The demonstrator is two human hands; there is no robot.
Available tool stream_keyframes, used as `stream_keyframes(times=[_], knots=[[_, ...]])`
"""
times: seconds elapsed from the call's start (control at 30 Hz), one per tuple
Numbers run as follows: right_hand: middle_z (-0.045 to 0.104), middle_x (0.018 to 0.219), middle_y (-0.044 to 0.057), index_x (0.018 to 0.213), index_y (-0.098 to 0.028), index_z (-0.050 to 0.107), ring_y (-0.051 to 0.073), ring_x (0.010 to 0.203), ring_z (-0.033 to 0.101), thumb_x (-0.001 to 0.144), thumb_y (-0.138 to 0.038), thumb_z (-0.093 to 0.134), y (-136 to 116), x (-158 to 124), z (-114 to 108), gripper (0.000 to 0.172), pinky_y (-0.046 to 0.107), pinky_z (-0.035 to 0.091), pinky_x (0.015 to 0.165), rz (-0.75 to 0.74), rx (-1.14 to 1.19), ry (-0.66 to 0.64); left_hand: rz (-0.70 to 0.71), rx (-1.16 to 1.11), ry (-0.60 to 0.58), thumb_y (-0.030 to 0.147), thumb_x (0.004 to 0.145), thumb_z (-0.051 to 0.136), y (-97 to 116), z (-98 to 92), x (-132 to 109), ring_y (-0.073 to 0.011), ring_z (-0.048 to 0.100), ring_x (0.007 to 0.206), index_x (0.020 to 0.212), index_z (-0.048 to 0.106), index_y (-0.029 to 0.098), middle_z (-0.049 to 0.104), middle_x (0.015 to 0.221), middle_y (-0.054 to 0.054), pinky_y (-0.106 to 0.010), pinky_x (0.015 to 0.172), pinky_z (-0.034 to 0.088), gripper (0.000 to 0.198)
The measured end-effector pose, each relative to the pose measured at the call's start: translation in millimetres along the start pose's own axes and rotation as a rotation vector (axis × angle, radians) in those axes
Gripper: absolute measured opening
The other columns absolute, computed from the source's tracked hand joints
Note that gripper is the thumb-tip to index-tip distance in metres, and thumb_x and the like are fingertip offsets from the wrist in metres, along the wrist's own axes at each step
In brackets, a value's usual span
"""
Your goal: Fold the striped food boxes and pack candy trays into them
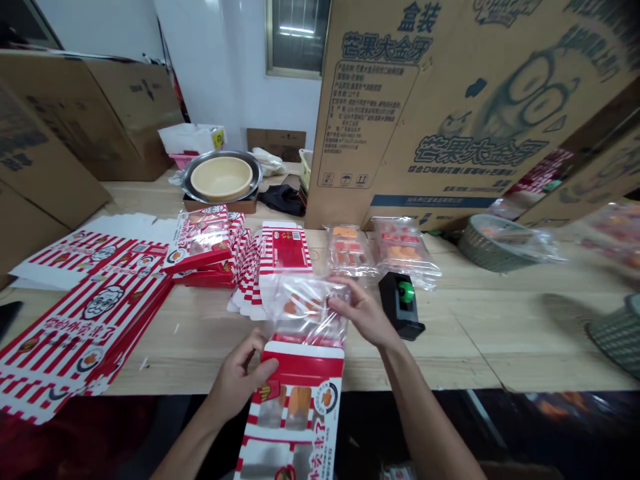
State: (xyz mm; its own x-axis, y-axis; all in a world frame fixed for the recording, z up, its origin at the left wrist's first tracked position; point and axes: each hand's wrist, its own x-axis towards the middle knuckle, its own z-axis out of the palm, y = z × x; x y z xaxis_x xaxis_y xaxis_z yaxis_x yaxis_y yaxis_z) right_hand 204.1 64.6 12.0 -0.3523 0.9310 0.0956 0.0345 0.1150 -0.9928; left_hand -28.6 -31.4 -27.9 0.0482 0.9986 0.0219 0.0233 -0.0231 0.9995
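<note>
Red/wht box (303,365) gripped by L hand (240,375), thumb on front; clear pkt (306,308) pinched by R hand (366,312) at box's far end.

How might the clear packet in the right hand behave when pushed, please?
The packet will probably crumple at its edges, as its wrapping looks thin and wrinkled. It may feel slippery, given the bright glossy highlights. The orange pieces inside could add some firmness, though glare partly hides them.
</note>
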Motion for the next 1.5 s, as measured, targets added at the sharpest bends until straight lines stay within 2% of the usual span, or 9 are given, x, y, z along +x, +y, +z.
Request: stream_keyframes(times=[0.13, 0.27, 0.67, 0.83, 1.0, 1.1, 1.2, 1.3, 1.5], knots=[[0.057, 0.098, 0.006, 0.093, -0.018, 0.066, 0.016, 0.093, 0.053, 0.085, -0.047, 0.047, 19, -23, 16, 0.036, 0.029, 0.041, 0.083, 0.033, -0.009, -0.37, 0.095, -0.031, 0.151, 0.027, 0.073, 0.062, -3, -5.4, 4, -0.0147, 0.051, 0.093, 0.065, 0.044, 0.017, 0.049, 0.101, -0.004, -0.02, 0.076, 0.042, 0.023], [0.051, 0.099, 0.008, 0.078, -0.014, 0.068, 0.017, 0.095, 0.051, 0.083, -0.048, 0.05, 32, -42, 22, 0.04, 0.029, 0.039, 0.084, 0.083, 0.041, -0.49, -0.075, -0.135, 0.029, 0.034, 0.074, 0.062, -1, -7.3, 5, -0.0116, 0.054, 0.07, 0.081, 0.046, 0.02, 0.055, 0.08, 0.0, -0.02, 0.063, 0.045, 0.023], [0.052, 0.068, 0.004, 0.051, -0.012, 0.058, 0.015, 0.074, 0.05, 0.074, -0.043, 0.063, 48, -65, 58, 0.038, 0.024, 0.039, 0.063, 0.184, 0.323, -0.046, -0.284, 0.136, -0.251, 0.049, 0.082, 0.045, -5, -11.7, 15, -0.0213, 0.058, 0.082, 0.069, 0.062, 0.013, 0.062, 0.083, -0.007, -0.029, 0.072, 0.047, 0.042], [0.043, 0.058, 0.0, 0.048, -0.016, 0.038, 0.009, 0.053, 0.038, 0.075, -0.049, 0.058, 17, -54, 61, 0.047, 0.022, 0.031, 0.048, 0.165, 0.392, 0.298, 0.279, 0.61, 0.203, 0.035, 0.08, 0.054, 20, 16.3, 4, -0.0261, 0.046, 0.113, 0.116, 0.05, 0.019, 0.052, 0.118, -0.012, -0.041, 0.096, 0.036, 0.04], [0.033, 0.048, -0.004, 0.05, -0.017, 0.028, 0.009, 0.047, 0.032, 0.077, -0.052, 0.056, -38, -47, 80, 0.053, 0.022, 0.032, 0.047, -0.171, 0.232, 0.521, 0.679, 0.879, -0.061, 0.03, 0.077, 0.059, 35, 48.5, -23, -0.03, 0.037, 0.125, 0.139, 0.02, 0.02, 0.038, 0.137, -0.016, -0.042, 0.099, 0.036, 0.074], [0.051, 0.061, -0.002, 0.065, -0.02, 0.048, 0.014, 0.062, 0.049, 0.082, -0.049, 0.051, -49, -52, 90, 0.034, 0.03, 0.043, 0.071, -0.494, -0.025, 0.4, 0.527, 0.681, 0.077, 0.012, 0.083, 0.044, 28, 49.1, -27, -0.0237, 0.05, 0.115, 0.139, 0.016, 0.023, 0.047, 0.131, -0.013, -0.032, 0.09, 0.046, 0.064], [0.057, 0.104, 0.002, 0.101, -0.029, 0.053, 0.021, 0.102, 0.05, 0.08, -0.034, 0.061, -39, -54, 86, 0.023, 0.044, 0.026, 0.101, -0.633, -0.276, 0.512, 0.231, 0.322, 0.32, 0.023, 0.08, 0.054, 28, 33.2, -22, -0.0231, 0.059, 0.103, 0.137, 0.016, 0.02, 0.055, 0.122, -0.013, -0.028, 0.082, 0.05, 0.069], [0.048, 0.12, 0.004, 0.113, -0.03, 0.048, 0.02, 0.111, 0.046, 0.08, -0.023, 0.06, -25, -52, 76, 0.036, 0.038, 0.035, 0.096, -0.41, -0.159, 0.637, 0.077, 0.091, 0.439, 0.034, 0.077, 0.057, 40, 15.6, -16, -0.0216, 0.053, 0.111, 0.135, 0.022, 0.022, 0.048, 0.13, -0.01, -0.025, 0.087, 0.047, 0.07], [0.06, 0.091, 0.004, 0.103, -0.023, 0.057, 0.013, 0.074, 0.055, 0.082, -0.033, 0.056, -15, -60, 74, 0.023, 0.024, 0.045, 0.065, -0.067, 0.049, 0.322, -0.178, 0.055, 0.379, 0.047, 0.071, 0.059, 47, 1.0, -10, -0.0175, 0.059, 0.093, 0.104, 0.052, 0.022, 0.062, 0.105, -0.002, -0.019, 0.075, 0.048, 0.042]])
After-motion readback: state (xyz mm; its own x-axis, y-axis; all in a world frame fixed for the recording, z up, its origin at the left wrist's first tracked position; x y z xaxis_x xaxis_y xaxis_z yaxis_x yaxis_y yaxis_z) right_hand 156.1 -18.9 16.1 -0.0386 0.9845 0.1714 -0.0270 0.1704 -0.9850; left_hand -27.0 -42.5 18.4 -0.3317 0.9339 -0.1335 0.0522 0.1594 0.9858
